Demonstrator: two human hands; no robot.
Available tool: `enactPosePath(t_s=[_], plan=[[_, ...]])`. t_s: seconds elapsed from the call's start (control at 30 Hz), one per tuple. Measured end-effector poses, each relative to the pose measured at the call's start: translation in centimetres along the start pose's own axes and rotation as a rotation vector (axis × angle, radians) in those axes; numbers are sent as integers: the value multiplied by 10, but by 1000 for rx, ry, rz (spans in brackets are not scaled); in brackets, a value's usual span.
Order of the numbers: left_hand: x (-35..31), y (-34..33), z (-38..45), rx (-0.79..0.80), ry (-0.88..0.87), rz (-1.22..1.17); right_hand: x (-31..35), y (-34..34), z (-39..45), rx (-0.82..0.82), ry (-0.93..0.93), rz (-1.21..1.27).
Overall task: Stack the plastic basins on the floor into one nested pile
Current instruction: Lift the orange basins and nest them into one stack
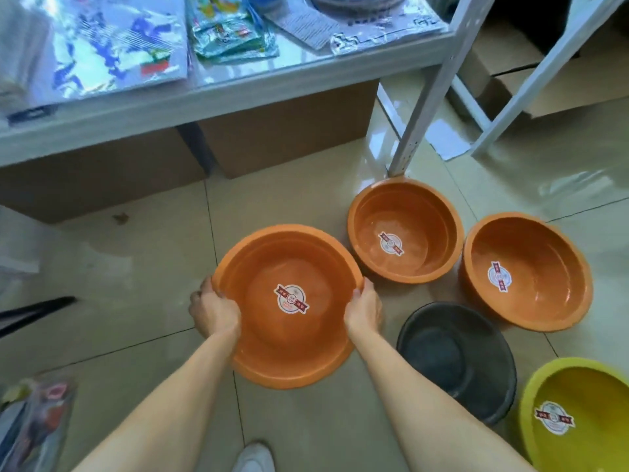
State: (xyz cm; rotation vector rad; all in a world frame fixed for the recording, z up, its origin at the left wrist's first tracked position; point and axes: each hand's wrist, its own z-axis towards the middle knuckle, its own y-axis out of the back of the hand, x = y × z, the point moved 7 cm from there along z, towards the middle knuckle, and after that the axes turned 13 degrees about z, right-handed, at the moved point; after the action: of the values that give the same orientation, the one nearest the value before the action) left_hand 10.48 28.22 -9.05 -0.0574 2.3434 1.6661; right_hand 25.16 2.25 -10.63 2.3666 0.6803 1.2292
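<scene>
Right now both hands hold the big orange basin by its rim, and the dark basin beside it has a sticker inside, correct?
Not quite. In the head view the dark basin has no sticker. Both the left hand and right hand do hold the big orange basin by its rim.

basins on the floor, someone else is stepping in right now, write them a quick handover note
Left hand and right hand: each grips an opposite rim of the big orange basin, which is empty.
Other basins sit separately to its right: an orange basin by the shelf leg, an orange basin further right, a dark grey basin and a yellow basin at the frame's edge.
Done: nothing nested yet.
Left: nest all five into one pile; the held basin looks widest, so probably the base.
</scene>
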Motion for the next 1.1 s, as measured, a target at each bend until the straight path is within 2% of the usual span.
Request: enactPosePath(t_s=[0.2,0.53,0.6,0.67,0.8,0.87,1.0,1.1], plan=[[18,-46,45,78,-40,49,-21,-46,22,-13,-12,-65],[18,-90,56,182,-78,104,-45,-72,44,-27,-20,-231],[9,-84,51,147,-129,110,-43,-68,41,-34,-19,-258],[-12,-80,36,152,-250,105,-41,-57,37,-61,-52,-196],[-68,-87,-11,347,-452,-13,-44,-26,34,-98,-169,-25],[-99,-88,-39,459,-483,-113,-46,-4,37,-121,-218,89],[-154,-119,-80,692,-381,-312,-46,57,64,-200,-273,289],[-190,-157,-97,795,-260,-409,-54,96,104,-271,-345,466]])
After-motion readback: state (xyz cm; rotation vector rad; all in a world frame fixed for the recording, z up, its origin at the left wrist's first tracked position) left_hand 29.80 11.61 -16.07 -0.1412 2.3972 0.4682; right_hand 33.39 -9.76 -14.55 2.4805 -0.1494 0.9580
